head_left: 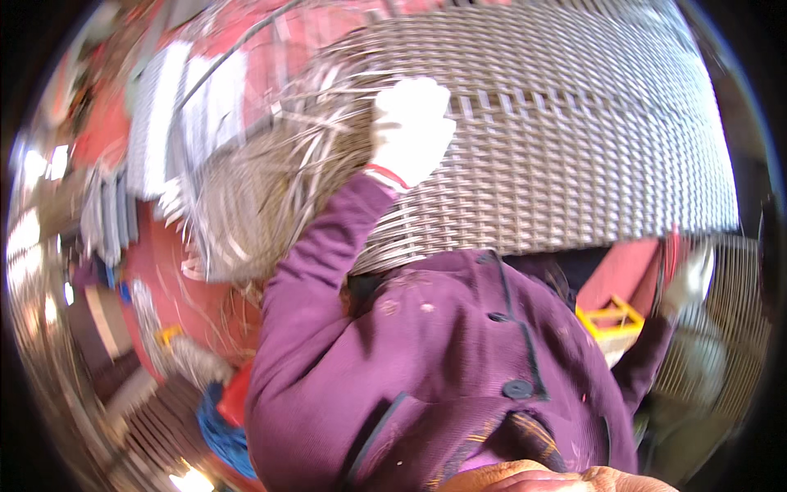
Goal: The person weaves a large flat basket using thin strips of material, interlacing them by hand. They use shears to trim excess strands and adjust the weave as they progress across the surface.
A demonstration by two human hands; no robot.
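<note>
- Located woven panel (566,148) across the upper middle and right of the view, ahead of the torso (459,328), lower edge just beside the chest.
- Recorded grey-brown colour and close, regular weave over most of the panel.
- Found loose strips (316,123) at the panel's left end, splayed in several directions.
- Observed left hand (410,131), white-gloved with red at the cuff, on the left part of the weave, right beside the loose strips. Could not tell how far open, or whether gripping a strip, owing to glare on the glove.
- Observed right hand (689,283), also white-gloved, well apart from the left, just below the panel's lower right corner. Could not tell how far open, or whether holding the slim red item (672,254) alongside, owing to blur.
- Noted purple sleeves (307,254) on both arms.
- Saw yellow frame (615,318) low and to the left of the right hand.
- Logged pale grey strip bundles (201,98) left of the panel, over a red surface (160,271).
- Logged blue bundle (220,435) at lower left, near the left elbow.
</note>
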